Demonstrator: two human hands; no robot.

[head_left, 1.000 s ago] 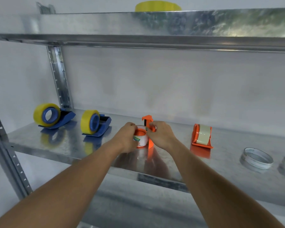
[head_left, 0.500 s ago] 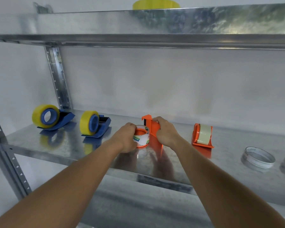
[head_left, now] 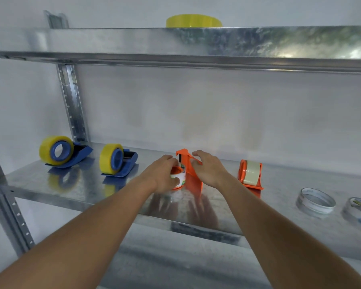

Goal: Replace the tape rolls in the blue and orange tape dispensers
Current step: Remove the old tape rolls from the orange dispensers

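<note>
Head view: a galvanised metal shelf [head_left: 75, 184] with both bare forearms reaching in from 6 o'clock.
Left hand [head_left: 162, 176]: fingers curled round a small white-labelled tape roll with an orange core [head_left: 178, 176], thumb at its near side; the palm hides the roll's left half.
Right hand [head_left: 208, 171]: fingers spread and loosely bent over the upright orange plastic tape dispenser [head_left: 189, 163]; fingertips seem to touch its sloped edge, but whether they grip it I cannot tell.
Held roll and dispenser: at the shelf's centre, the roll touching the dispenser's left face; whether it is seated on a hub is hidden.
Second orange dispenser with a pale translucent roll [head_left: 251, 174]: at 3 o'clock of the hands, standing alone.
Blue dispenser with a yellow roll [head_left: 118, 160]: at 9 o'clock of the hands.
Farther blue dispenser with a yellow roll [head_left: 63, 152]: further out at 9 o'clock, near the perforated steel upright [head_left: 72, 105].
Flat silvery ring of tape [head_left: 315, 200]: lying at 4 o'clock.
Another flat roll [head_left: 357, 207]: beyond it, cut off by the frame's right edge and blurred.
Yellow disc on the upper shelf [head_left: 193, 20]: at 12 o'clock, only its top rim visible above the shelf lip.
</note>
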